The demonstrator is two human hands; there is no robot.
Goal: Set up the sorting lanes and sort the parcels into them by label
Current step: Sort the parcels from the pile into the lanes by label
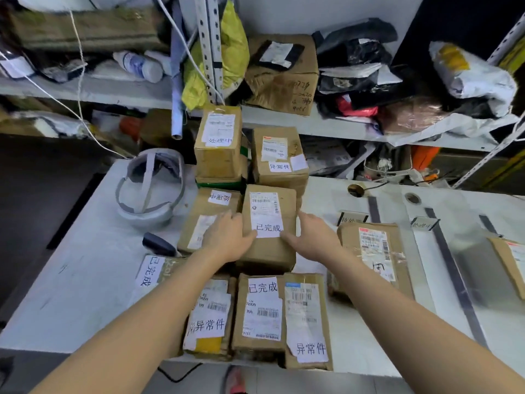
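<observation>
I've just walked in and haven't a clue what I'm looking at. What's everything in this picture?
Parcels in pile: about eight, brown cardboard with white labels, table centre.
Parcels in lanes: two, brown, table right.
Tape strips: three visible, dark, across table right.
Lane signs: two, small, at the strips' far end.
Headgear: one, grey, table left.
Table: one, white.
Shelves: white, behind the table, crammed with bags and a box.
Left hand, right hand: bare, each gripping a side of the centre parcel.
</observation>
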